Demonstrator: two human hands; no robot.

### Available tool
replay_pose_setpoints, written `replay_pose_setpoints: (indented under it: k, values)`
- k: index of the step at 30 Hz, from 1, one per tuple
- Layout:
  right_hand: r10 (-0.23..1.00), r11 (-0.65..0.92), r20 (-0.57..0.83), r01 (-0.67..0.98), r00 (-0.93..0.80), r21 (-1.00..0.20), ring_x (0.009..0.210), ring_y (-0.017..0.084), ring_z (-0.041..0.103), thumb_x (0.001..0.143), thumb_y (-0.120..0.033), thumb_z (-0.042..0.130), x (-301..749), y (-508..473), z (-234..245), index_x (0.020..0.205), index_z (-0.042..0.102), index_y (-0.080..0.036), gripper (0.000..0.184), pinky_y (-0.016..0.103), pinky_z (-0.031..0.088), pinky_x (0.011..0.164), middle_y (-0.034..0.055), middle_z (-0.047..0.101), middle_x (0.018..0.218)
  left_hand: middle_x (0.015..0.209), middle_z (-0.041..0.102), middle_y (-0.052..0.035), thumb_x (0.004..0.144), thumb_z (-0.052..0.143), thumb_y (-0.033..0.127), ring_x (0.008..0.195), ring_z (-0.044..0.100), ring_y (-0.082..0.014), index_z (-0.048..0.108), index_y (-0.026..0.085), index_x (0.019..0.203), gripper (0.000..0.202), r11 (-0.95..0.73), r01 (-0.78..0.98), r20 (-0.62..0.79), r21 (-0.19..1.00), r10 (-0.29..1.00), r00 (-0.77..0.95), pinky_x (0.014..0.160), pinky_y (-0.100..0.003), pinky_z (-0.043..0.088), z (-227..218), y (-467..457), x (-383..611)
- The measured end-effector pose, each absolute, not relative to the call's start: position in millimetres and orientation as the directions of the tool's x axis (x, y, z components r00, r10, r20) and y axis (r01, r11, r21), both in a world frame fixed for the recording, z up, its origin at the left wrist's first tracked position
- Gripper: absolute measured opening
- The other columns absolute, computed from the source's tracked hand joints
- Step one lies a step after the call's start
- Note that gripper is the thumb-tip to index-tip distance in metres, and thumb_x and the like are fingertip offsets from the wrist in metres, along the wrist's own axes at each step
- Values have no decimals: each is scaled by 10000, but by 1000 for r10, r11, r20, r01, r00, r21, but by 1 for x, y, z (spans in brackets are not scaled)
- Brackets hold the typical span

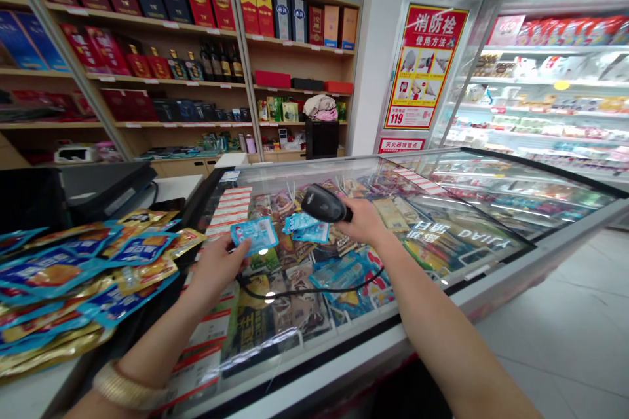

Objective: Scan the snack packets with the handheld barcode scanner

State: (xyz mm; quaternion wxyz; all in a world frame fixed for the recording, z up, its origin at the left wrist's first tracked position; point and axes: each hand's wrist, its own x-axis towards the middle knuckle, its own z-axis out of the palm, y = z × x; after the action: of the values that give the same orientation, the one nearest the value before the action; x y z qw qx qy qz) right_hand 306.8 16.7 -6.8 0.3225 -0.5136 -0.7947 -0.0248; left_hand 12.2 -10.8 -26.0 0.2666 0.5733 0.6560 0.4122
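My left hand (216, 268) pinches a small blue foil packet (254, 236) by its lower corner, above a glass-topped chest freezer (472, 209). My right hand (362, 221) grips a black handheld barcode scanner (324, 204), its nose pointing left towards the packet and a short gap between them. The scanner's black coiled cable (309, 291) droops across the glass. Several more blue packets (305, 228) lie on the glass between my hands. A heap of blue and gold snack packets (63, 281) lies to the left of my left forearm.
A black till unit (105, 193) stands at the left. Wooden shelves of boxed liquor (147, 33) fill the back wall. A red fire hydrant notice (425, 65) hangs beyond the freezer. A chilled display case (550, 91) stands at the right, above a tiled floor (555, 334).
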Motion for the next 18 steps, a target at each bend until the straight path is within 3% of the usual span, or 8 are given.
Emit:
replay_pose_setpoints:
  k: [3,8,12,18]
  values:
    - [834,276,550,897,-44,-346,837,237,660,740,-317,632,328,25,-6,1028,673,-220,306,284,448,707,56,725,903,576,616,1,662,608,351,511,556,-152,614,178,716,181,24,331,9,943,995,-98,494,-249,435,-17,-3,33]
    - [842,152,534,916,77,-371,842,258,665,769,-404,615,343,32,-10,1036,669,-222,327,305,466,712,68,723,898,595,618,-12,644,648,192,524,573,-123,587,157,668,74,94,46,-91,994,994,-52,513,-221,474,-7,18,82]
    - [849,177,525,905,59,-387,914,250,662,773,-393,625,341,33,-13,1106,647,-249,364,303,471,763,54,723,954,588,621,-38,655,671,161,554,616,-147,575,147,676,99,120,14,-120,993,992,-29,569,-260,527,-15,32,106]
    - [871,154,490,924,41,-351,903,248,659,776,-440,631,335,33,-13,1032,659,-235,330,296,464,744,67,714,940,728,681,-48,707,658,229,623,652,-157,659,141,822,145,52,91,-49,994,998,-34,621,-263,533,-25,31,101]
